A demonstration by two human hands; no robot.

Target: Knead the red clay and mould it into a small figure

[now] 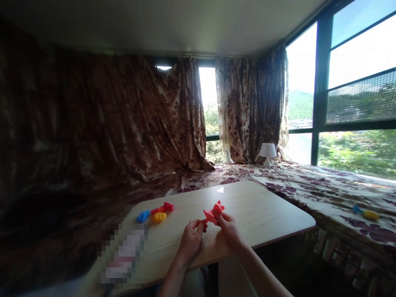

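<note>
My left hand [191,239] and my right hand [228,230] are together above the near part of the table. Between them is a soft, coral-red piece [211,215] with an uneven, crumpled outline; whether it is clay or thin rubber I cannot make out. The fingers of my left hand pinch its lower left end. Higher up, my right thumb and fingers grip its right side. To the left on the tabletop lie similar small lumps: a blue one [143,216], a yellow one [159,217] and a darker red one [162,208], close to each other.
The pale wood-grain table [256,206] has rounded corners. A blurred, pixelated patch [123,255] covers its left side. Beyond it spreads a flower-patterned cloth [293,177] with a small white lamp [267,151]. Blue and yellow items [370,215] lie on the cloth at right.
</note>
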